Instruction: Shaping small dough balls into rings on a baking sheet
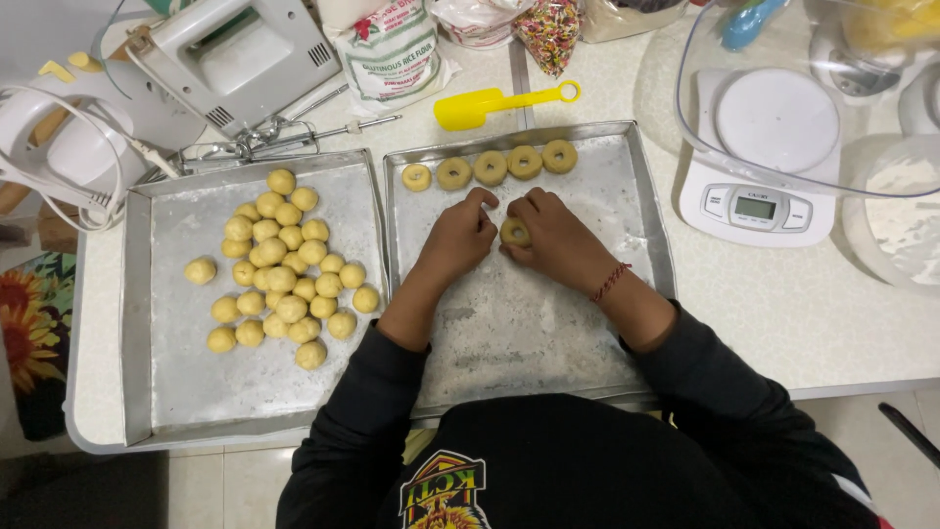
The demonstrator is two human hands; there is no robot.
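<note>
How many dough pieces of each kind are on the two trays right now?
Dough balls, left tray: about 29 (tightly clustered)
Row of rings, right tray: 5
Held ring, pinched between left hand and right hand: 1
Total: about 35

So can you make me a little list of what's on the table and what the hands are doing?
left hand: touching the dough ring
right hand: pinching the dough ring
dough ring: between both hands, on the right tray
right tray: floured metal
finished rings: five in a row along the right tray's far edge
left tray: holds many yellow dough balls
behind the trays: yellow spatula, hand mixer
at right: kitchen scale
</note>
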